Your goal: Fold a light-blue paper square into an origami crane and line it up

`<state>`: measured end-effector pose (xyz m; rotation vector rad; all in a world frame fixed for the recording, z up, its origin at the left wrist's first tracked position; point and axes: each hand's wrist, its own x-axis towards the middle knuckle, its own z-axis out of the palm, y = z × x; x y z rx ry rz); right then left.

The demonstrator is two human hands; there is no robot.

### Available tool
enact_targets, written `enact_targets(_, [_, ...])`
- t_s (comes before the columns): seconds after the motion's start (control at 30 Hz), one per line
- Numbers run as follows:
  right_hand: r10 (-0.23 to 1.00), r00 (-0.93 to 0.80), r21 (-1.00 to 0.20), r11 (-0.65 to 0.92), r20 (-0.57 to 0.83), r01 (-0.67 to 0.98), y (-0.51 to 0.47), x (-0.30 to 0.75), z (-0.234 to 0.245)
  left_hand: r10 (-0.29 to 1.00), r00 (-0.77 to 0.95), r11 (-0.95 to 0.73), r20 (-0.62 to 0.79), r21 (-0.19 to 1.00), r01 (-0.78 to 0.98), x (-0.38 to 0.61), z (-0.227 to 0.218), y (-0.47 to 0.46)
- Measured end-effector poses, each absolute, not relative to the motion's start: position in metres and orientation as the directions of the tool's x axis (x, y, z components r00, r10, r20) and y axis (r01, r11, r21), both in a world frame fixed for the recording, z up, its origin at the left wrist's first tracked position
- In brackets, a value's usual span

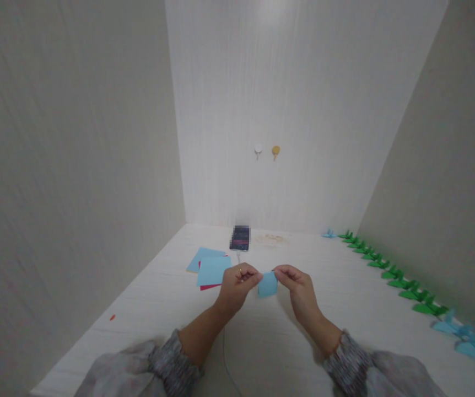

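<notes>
A small folded piece of light blue paper (pixel 268 284) is held above the white table (pixel 146 309) between both my hands. My left hand (pixel 237 281) pinches its left edge, a ring on one finger. My right hand (pixel 297 281) pinches the paper's upper right corner. Both hands have their fingers closed on the paper.
Loose blue and red paper sheets (pixel 210 267) lie just beyond my left hand. A phone (pixel 240 237) with a white cable stands behind them. Along the right wall runs a row of folded green paper figures (pixel 390 273), then blue ones (pixel 464 333). Two hooks (pixel 266 151) hang on the back wall.
</notes>
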<state>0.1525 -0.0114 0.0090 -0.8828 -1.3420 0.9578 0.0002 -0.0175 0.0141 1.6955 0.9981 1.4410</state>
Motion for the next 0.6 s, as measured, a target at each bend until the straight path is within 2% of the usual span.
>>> enact_targets(0.23, [0.925,-0.060,-0.924,0.378,0.375,0.056,-0.006,0.154,0.005,0.931,0.178,-0.337,0.318,0.937,0.087,0.004,0.011,-0.015])
enact_targets(0.43, [0.918,-0.172,-0.900,0.387,0.356,0.202,-0.007,0.157,0.007,0.931,0.238,-0.310,0.276,0.944,0.117,0.005,0.004,-0.009])
enact_targets(0.6, [0.920,-0.192,-0.915,0.372,0.341,0.159,-0.008,0.152,0.007,0.939,0.240,-0.260,0.247,0.965,0.022,0.003,0.005,-0.009])
